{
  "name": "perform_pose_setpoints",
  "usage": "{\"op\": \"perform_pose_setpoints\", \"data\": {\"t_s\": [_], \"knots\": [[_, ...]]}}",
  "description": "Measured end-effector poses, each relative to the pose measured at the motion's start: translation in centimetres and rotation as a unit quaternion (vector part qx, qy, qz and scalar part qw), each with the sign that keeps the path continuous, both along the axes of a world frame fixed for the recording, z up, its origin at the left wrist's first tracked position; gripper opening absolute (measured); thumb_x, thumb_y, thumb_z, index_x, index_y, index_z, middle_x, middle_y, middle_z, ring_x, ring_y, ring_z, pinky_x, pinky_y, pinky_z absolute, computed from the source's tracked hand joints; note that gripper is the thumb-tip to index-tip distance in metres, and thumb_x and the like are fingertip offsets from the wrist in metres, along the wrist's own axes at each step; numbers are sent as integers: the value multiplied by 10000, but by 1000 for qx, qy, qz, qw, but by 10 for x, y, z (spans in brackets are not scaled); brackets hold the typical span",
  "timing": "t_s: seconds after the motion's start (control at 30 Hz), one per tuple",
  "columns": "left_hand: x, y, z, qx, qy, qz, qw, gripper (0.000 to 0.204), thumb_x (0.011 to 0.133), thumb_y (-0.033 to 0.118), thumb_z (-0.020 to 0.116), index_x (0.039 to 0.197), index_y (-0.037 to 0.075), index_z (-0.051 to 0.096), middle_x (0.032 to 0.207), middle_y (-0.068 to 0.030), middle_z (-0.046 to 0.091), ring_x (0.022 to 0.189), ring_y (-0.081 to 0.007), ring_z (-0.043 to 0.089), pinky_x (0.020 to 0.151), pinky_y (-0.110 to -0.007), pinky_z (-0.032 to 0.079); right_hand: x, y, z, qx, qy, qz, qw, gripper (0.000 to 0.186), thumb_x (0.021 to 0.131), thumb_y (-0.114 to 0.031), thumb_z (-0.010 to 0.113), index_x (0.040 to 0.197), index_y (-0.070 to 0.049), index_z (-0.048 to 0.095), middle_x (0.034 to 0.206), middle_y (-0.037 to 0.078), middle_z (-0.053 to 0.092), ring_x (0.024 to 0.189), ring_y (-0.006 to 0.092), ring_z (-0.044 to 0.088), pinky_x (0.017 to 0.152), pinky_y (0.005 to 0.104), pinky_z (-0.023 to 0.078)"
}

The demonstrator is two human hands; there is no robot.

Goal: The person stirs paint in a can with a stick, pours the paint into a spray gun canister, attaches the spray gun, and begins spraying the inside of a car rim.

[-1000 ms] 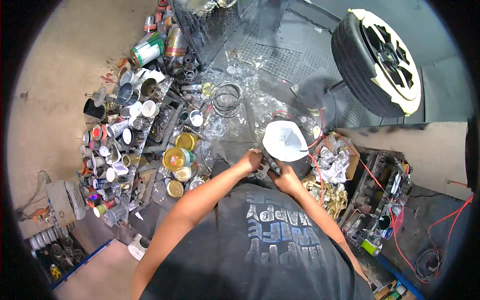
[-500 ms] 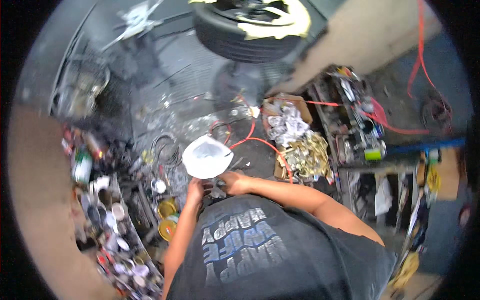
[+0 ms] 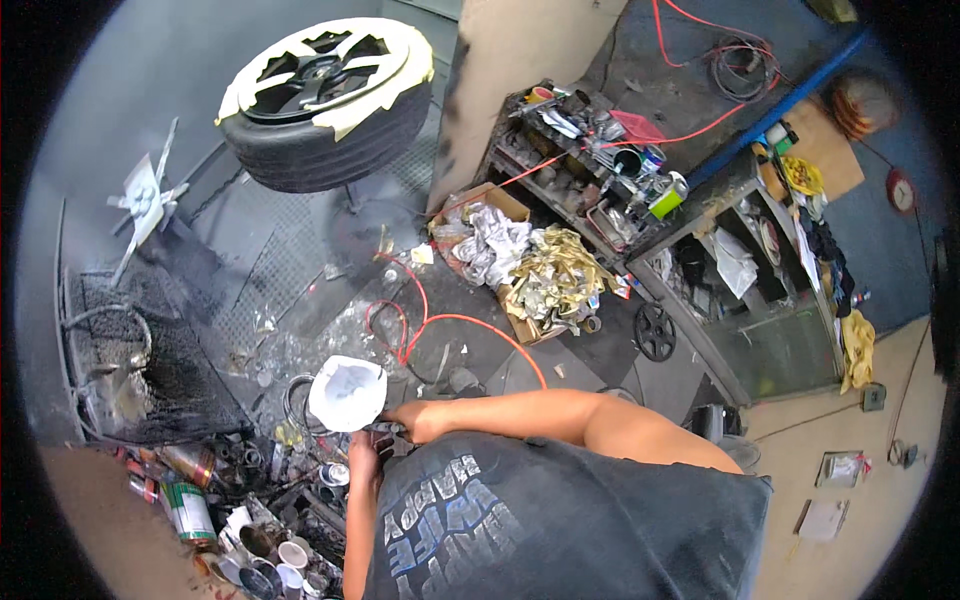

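Observation:
A white cup [image 3: 347, 393] with a wide, uneven rim sits in front of my chest, on top of what looks like a grey metal spray gun [image 3: 388, 428]. My right hand [image 3: 417, 421] is closed round the gun, its arm reaching across from the right. Just under the cup, my left hand [image 3: 366, 459] has its fingers curled against the gun's near side; some of them are hidden. Beyond, at the upper left, a tyre [image 3: 325, 150] carries a spoked wheel rim [image 3: 320, 72] edged with pale yellow masking.
A red hose [image 3: 480, 320] loops across the floor. Cardboard boxes [image 3: 520, 205] hold crumpled plastic and yellow masking scraps [image 3: 560, 280]. A cluttered shelf [image 3: 560, 175] and a metal cabinet [image 3: 780, 350] stand right. Paint cans [image 3: 190, 512] and cups crowd the lower left.
My view has swung to the right, so the wheel and boxes sit further left in the picture. More of the cabinet shows. Both hands stay at the gun beneath the cup.

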State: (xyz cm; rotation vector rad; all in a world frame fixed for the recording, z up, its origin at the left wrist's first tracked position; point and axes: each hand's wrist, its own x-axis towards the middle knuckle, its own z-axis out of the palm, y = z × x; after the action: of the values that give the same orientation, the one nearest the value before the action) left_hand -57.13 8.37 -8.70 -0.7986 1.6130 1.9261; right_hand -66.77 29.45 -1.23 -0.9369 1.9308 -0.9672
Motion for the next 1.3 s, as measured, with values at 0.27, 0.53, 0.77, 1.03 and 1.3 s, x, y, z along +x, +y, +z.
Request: {"op": "perform_pose_setpoints", "data": {"t_s": [0.27, 0.53, 0.77, 1.03, 1.3], "knots": [[-1, -29, -25, 71, 46, 39, 996, 227, 1066, 274, 432, 1141, 89, 541, 984, -77, 668, 811, -233, 667, 696, -371, 525, 6, -14, -20, 3, 13, -32, 999, 700, 816, -117, 639, 1471, 50, 457, 1338, 352, 592, 1245, 468, 592, 1059, 482, 480], [-4, -20, 42, 60, 118, -18, 991, 402, 1001, 118, 621, 1382, 24, 534, 1211, -107, 696, 997, -195, 683, 853, -373, 554, -32, -78, 99, 81, -8, -75, 994, 742, 921, -240, 690, 1528, 57, 382, 1465, 326, 521, 1342, 403, 545, 1113, 431, 438], [-34, -16, 137, -34, 323, 12, 946, 309, 957, 97, 711, 1237, -19, 647, 1181, -60, 700, 1104, -143, 620, 977, -340, 505, -64, -123, 124, -55, -34, -130, 989, 322, 988, -33, 598, 1310, -30, 598, 1083, 36, 726, 784, 117, 673, 665, 290, 590], [-57, -44, 163, -18, 411, 32, 911, 194, 995, 109, 662, 1137, -23, 659, 1088, -45, 691, 1042, -114, 605, 945, -316, 501, -63, -167, 209, -172, -36, -86, 981, 199, 1003, -109, 650, 1178, -17, 656, 981, 33, 721, 712, 77, 632, 578, 237, 505], [-90, -49, 182, 42, 446, 63, 892, 236, 1053, 176, 619, 1165, -28, 661, 1018, -24, 672, 908, -71, 583, 797, -267, 505, -86, -184, 245, -150, 11, -154, 977, 176, 992, -166, 698, 1049, -15, 628, 770, 11, 673, 562, 67, 582, 481, 246, 460]]}}
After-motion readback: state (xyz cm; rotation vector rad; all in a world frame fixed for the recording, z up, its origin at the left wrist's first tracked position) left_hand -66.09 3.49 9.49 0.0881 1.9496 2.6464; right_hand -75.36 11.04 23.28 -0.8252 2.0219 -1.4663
